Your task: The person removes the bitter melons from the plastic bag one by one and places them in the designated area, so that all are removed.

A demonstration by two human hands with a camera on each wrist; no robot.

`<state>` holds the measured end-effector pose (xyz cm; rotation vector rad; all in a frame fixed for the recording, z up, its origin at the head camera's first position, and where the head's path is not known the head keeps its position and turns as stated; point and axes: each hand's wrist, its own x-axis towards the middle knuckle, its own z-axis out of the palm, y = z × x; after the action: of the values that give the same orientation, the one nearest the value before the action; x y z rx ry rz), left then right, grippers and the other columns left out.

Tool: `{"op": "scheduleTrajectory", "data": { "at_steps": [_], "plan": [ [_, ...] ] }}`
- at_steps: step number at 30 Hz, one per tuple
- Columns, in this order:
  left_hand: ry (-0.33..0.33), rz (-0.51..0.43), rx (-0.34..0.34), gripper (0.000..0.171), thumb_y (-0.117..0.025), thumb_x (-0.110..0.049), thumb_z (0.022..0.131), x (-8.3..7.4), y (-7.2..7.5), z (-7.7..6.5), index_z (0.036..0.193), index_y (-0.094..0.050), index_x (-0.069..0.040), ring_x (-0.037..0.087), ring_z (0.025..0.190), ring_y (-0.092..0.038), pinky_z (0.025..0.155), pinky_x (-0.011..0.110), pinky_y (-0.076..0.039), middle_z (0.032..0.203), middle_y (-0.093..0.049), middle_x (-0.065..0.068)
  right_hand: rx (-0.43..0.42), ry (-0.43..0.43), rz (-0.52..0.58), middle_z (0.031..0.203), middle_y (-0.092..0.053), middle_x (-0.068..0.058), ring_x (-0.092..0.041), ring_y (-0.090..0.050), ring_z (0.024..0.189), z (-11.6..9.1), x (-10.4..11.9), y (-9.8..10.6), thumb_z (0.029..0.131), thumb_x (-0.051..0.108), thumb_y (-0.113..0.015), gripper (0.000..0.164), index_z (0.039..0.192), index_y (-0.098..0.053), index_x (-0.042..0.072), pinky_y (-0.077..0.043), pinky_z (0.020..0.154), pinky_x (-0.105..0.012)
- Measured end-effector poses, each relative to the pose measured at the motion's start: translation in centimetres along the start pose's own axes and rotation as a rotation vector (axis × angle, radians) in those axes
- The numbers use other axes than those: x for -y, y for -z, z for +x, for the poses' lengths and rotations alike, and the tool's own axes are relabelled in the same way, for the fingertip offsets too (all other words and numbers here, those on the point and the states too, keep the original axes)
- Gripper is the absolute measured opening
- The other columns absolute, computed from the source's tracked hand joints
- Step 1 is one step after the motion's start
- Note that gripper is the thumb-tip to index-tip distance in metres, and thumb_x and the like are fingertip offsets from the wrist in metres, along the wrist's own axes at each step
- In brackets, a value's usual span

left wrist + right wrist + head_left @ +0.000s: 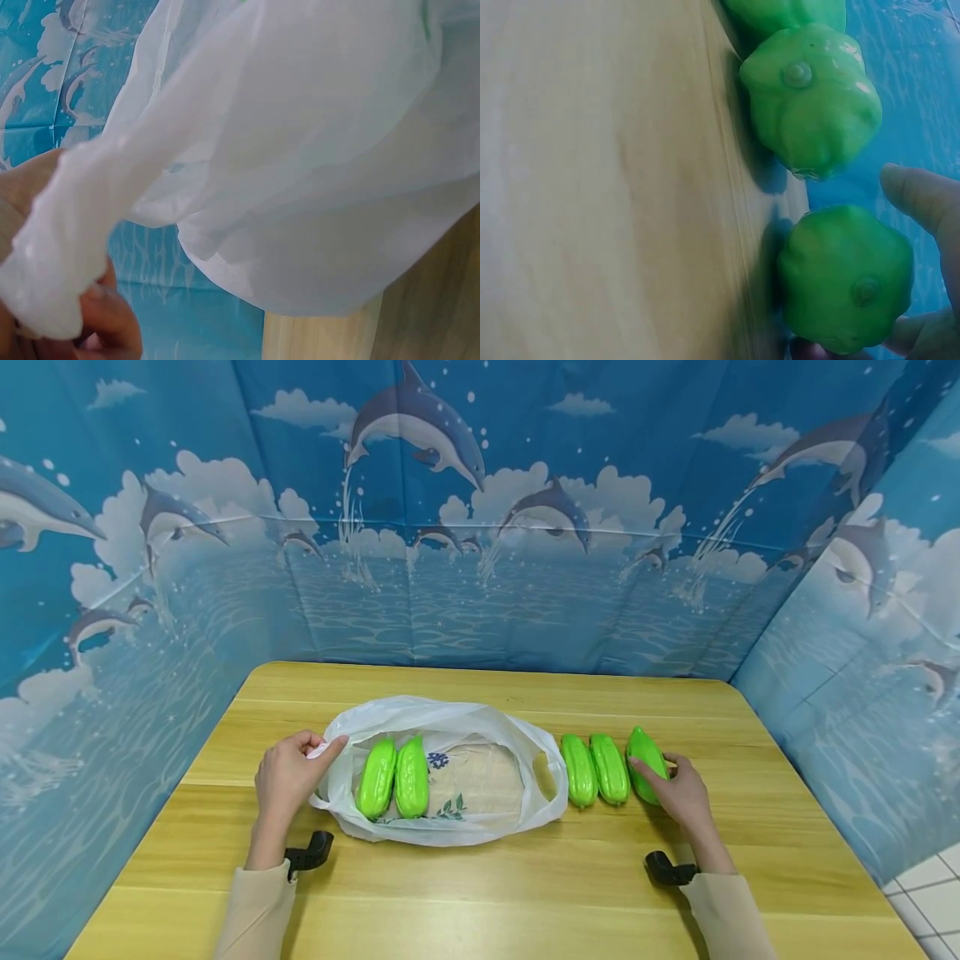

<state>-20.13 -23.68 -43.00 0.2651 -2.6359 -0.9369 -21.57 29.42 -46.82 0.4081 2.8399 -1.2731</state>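
On the table lies a white plastic bag (465, 837), its mouth wide apart. Two shiny green bitter melons (411, 777) are inside it, at the left. My left hand (288, 777) pinches the bag's left handle, and its gathered plastic (75, 217) fills part of the left wrist view. Right of the bag, two more bitter melons (609, 768) lie side by side. My right hand (678, 789) is around another bitter melon (847, 277), thumb on its left and fingers on its right. In the right wrist view a gap shows between the thumb (922, 199) and that melon.
The wooden table (525, 893) ends at the back against a blue dolphin-print curtain (480, 602). Beige cloth with printed leaves (487, 777) shows within the bag's mouth. White floor tiles (933, 885) appear at the lower right.
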Motion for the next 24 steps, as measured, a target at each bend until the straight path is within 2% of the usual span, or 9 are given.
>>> {"op": "scheduleTrajectory", "data": {
  "at_steps": [6, 24],
  "plan": [
    [0.002, 0.003, 0.0, 0.05, -0.062, -0.062, 0.081, 0.01, 0.01, 0.06, 0.077, -0.064, -0.012, 0.02, 0.054, -0.047, 0.049, 0.033, -0.032, 0.059, -0.05, 0.001, -0.012, 0.008, 0.003, 0.128, -0.038, -0.035, -0.045, -0.042, 0.113, 0.14, 0.09, 0.08, 0.088, 0.058, -0.054, 0.095, 0.142, -0.022, -0.013, -0.04, 0.085, -0.053],
    [0.0, 0.005, -0.004, 0.049, -0.062, -0.062, 0.081, 0.01, -0.06, 0.0, 0.076, -0.063, -0.013, 0.02, 0.053, -0.045, 0.048, 0.033, -0.031, 0.057, -0.048, 0.001, -0.053, -0.003, 0.021, 0.133, -0.031, -0.037, -0.048, -0.035, 0.121, 0.39, 0.15, 0.06, 0.089, 0.057, -0.055, 0.095, 0.143, -0.019, -0.012, -0.034, 0.094, -0.057]
  ]
}}
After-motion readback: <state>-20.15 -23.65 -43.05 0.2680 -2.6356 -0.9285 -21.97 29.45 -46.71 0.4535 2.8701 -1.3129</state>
